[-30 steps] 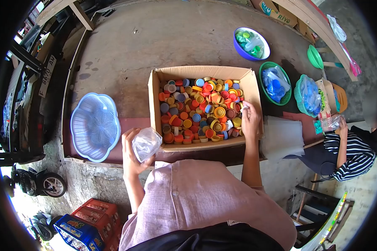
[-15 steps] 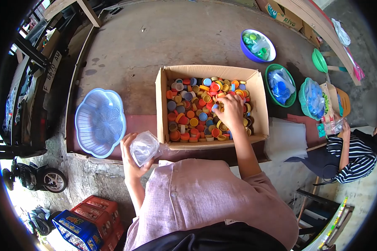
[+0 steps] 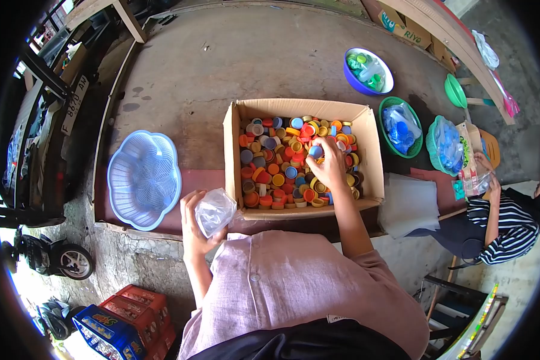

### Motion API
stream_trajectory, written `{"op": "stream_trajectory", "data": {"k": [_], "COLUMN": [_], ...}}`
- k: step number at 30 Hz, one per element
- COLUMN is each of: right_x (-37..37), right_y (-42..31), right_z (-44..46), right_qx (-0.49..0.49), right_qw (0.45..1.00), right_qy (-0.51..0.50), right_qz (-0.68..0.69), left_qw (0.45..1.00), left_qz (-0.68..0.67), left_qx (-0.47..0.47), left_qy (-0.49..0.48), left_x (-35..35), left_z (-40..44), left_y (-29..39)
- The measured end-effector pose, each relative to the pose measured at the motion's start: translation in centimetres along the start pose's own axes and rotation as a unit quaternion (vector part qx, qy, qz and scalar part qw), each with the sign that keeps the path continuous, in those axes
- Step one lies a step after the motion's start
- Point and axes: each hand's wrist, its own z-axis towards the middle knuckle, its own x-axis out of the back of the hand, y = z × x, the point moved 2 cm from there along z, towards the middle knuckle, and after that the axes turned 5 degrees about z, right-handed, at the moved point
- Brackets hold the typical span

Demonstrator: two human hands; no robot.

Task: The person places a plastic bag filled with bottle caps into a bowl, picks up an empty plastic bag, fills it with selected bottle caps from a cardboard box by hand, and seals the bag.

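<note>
My left hand (image 3: 194,227) is closed around a clear plastic bag (image 3: 216,212) near the table's front edge. Over the right half of a cardboard box (image 3: 306,213), my right hand (image 3: 332,167) pinches a blue bottle cap (image 3: 315,152). Loose bottle caps (image 3: 278,179) in red, orange, yellow, blue and grey cover the box's bottom. Left of the bag lies a light-blue plastic basket (image 3: 121,198) with a scalloped rim.
Right of the box are clear plastic sheets (image 3: 411,207), a green basket (image 3: 423,139) and a purple bowl (image 3: 348,70) with green items. Another green basket (image 3: 433,150) holds blue items. A co-worker's hand (image 3: 494,187) is at far right. Crates (image 3: 139,309) stand below left.
My right hand has shifted slightly left and now lifts a blue cap into clearer view. The bag in my left hand has moved slightly right. The co-worker's hands have moved.
</note>
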Motion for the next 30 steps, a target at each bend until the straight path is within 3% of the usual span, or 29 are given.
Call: {"op": "stream_trajectory", "data": {"k": [6,9,17,23,25,27,28,29,30], "right_x": [-0.7,-1.0,-0.6,-1.0,-1.0,-1.2,-1.4,-1.6,-1.2], "right_y": [1.3,1.6,0.4,1.5,1.0,1.7,2.7,3.4,2.8], "right_z": [-0.4,-0.2,-0.1,-0.3,-0.5,-0.2,-0.5,-0.9,-0.9], "right_qx": [-0.083,-0.037,-0.001,0.084,0.027,0.028,-0.094,-0.214,-0.263], "right_qw": [0.995,0.993,0.991,0.989,0.997,0.992,0.969,0.91,0.886], "right_qy": [-0.019,0.002,0.029,0.023,0.044,0.099,0.09,0.074,0.087], "right_qz": [0.053,0.111,0.133,0.119,0.055,0.067,0.212,0.347,0.372], "left_qw": [1.0,1.0,1.0,1.0,1.0,1.0,0.999,0.999,0.999], "left_qz": [-0.001,-0.009,0.0,-0.006,-0.005,-0.019,-0.018,-0.02,-0.02], "left_qx": [0.008,0.007,-0.022,-0.02,-0.019,-0.015,-0.022,-0.024,-0.026], "left_qy": [0.001,0.003,-0.007,-0.011,-0.014,-0.019,-0.02,-0.022,-0.024], "left_x": [-0.1,-0.5,-0.9,-1.0,-1.0,-1.0,-0.9,-0.9,-0.8], "left_z": [-0.2,-0.3,-0.1,0.1,0.2,0.5,0.7,0.9,1.0], "left_y": [-0.1,-0.4,-0.3,-0.1,0.1,0.6,1.0,1.1,1.2]}}
